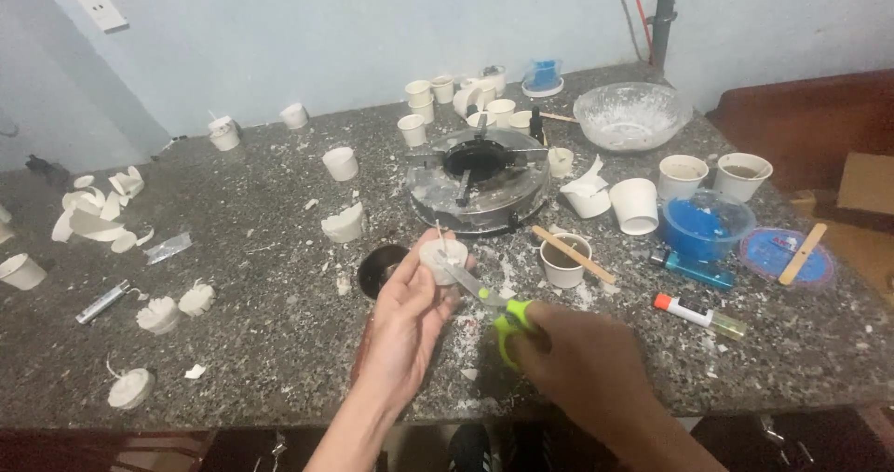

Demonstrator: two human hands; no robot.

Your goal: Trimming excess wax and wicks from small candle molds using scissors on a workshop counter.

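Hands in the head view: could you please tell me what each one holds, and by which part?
The left hand holds a small white candle by its sides. The right hand holds scissors by the green handles.

Left hand [414,309] holds white candle [443,258]; right hand [582,360] grips green-handled scissors [494,306] at wick.

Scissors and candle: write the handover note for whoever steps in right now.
Left hand holds a small white candle upright over the granite counter, wick up.
Right hand grips green-handled scissors, blades at the candle's top.
Already lying out: unmoulded candles at left, torn cup pieces beyond them.
Left to do, apparently: filled paper cups at right, by the blue wax bowl.
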